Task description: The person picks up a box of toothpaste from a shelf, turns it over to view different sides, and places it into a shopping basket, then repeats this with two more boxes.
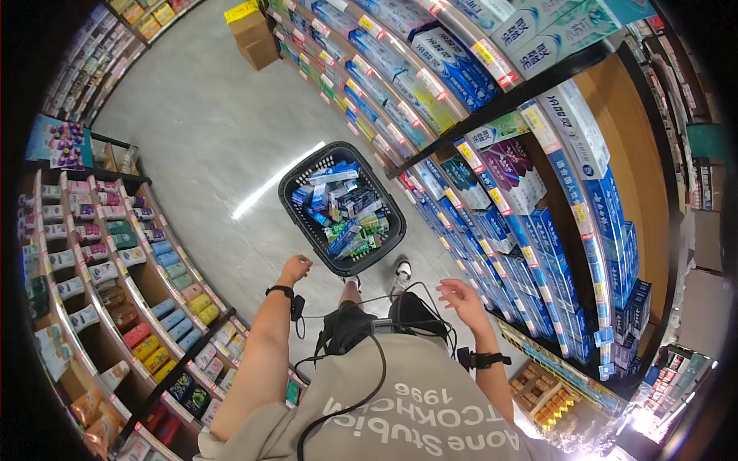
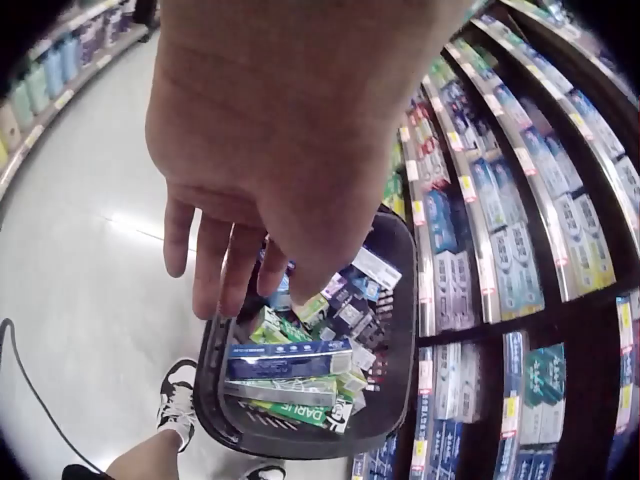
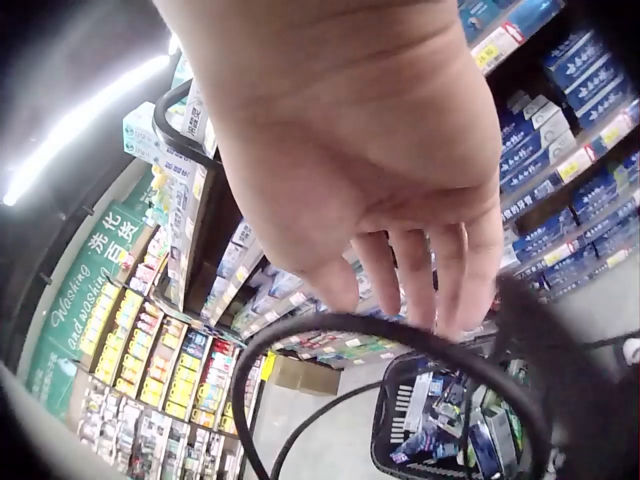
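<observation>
"Who is shown?"

"One person [image 1: 442, 365], seen from above in a shop aisle. The left hand [image 1: 295, 270] is near a corner of one black basket [image 1: 350, 268], fingers loosely bent; the right hand [image 1: 463, 300], nearer the shelving [image 1: 463, 136], has its fingers loosely extended. Each grip is slack and empty."

"Where is the basket, and what's inside?"

"On the grey floor [image 1: 177, 146], just ahead of two shoes [image 1: 401, 276] — it holds jumbled small boxes [image 1: 350, 203], mostly blue and green, too overlapped to count. One green box [image 2: 303, 412] reads DARLIE."

"Anything else?"

"One brown carton [image 1: 256, 44] on the floor, farther ahead beside the shelving."
</observation>
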A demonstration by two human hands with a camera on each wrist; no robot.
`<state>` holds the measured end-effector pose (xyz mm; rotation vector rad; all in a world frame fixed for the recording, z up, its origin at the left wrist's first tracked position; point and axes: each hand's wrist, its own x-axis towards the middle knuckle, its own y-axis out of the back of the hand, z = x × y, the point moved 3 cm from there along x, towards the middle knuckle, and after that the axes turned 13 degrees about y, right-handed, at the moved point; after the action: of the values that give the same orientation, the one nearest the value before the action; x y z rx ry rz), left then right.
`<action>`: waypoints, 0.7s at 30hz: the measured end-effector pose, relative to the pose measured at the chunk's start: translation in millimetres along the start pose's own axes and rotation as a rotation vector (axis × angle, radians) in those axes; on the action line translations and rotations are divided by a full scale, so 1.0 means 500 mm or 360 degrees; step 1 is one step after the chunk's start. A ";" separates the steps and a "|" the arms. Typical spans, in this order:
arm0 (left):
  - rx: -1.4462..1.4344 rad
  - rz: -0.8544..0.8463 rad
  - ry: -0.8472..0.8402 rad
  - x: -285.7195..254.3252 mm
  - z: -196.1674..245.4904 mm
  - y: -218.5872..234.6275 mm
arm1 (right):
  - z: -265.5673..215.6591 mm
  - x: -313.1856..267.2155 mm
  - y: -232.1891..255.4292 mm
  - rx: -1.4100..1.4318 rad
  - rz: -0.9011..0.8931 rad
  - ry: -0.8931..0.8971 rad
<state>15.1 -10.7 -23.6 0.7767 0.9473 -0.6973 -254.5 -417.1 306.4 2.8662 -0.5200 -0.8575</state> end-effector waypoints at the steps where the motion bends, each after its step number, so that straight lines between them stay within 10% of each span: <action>1: -0.0116 -0.0014 0.0002 0.000 -0.012 -0.007 | -0.008 0.015 0.015 -0.0017 0.0028 0.0031; 21: -0.0268 0.0088 -0.0071 -0.267 0.107 -0.108 | -0.125 -0.132 0.384 0.0018 0.0398 0.0859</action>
<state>-60.2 -60.0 100.9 0.6339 0.9277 -0.5768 -328.0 -573.6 430.1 2.7835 -0.7784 -0.0333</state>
